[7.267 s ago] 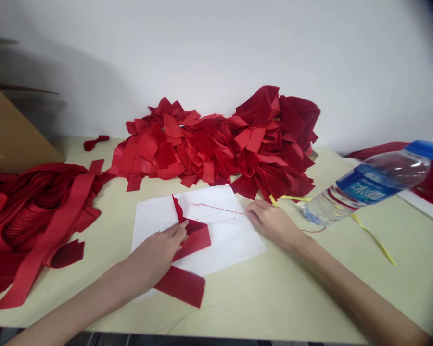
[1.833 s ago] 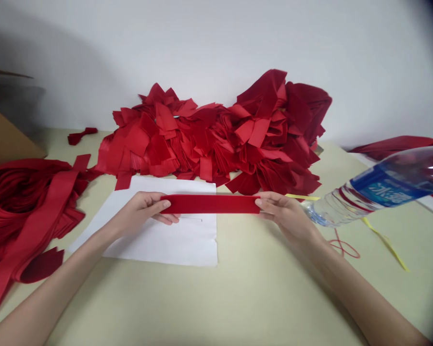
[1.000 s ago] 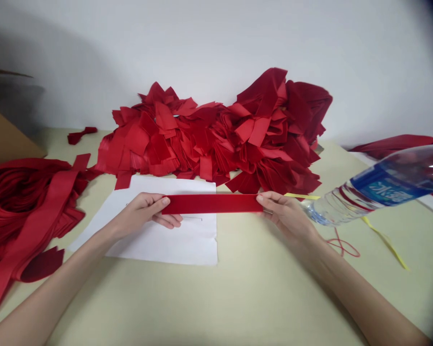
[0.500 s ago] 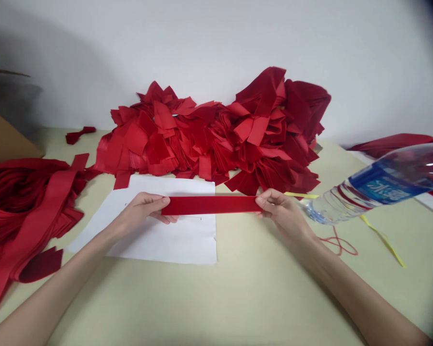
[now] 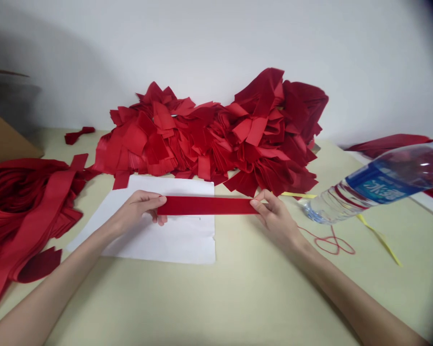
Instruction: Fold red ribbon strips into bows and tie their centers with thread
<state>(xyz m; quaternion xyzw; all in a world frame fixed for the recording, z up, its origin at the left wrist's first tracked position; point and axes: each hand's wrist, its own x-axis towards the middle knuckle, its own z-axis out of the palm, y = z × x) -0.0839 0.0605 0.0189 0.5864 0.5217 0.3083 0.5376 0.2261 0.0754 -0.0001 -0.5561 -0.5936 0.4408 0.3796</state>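
A red ribbon strip [image 5: 208, 205] is stretched straight and level between my two hands, above the table. My left hand [image 5: 140, 207] pinches its left end between thumb and fingers. At the other end my right hand [image 5: 272, 210] grips the ribbon the same way. Partly under the ribbon and my left hand lies a white paper sheet [image 5: 166, 245] with faint drawn lines. Behind the ribbon rises a big heap of cut red ribbon pieces [image 5: 209, 139].
A bundle of long red ribbon [image 5: 25, 202] lies at the left, beside a cardboard piece [image 5: 7, 134]. On the right are a clear water bottle [image 5: 378, 185], a red cord [image 5: 334, 245] and a yellow strip [image 5: 380, 238]. A small red bow [image 5: 78, 135] sits far left.
Both hands and the ribbon have shifted slightly left. The ribbon stays held taut at its two ends, and more of the red cord shows beside my right wrist.
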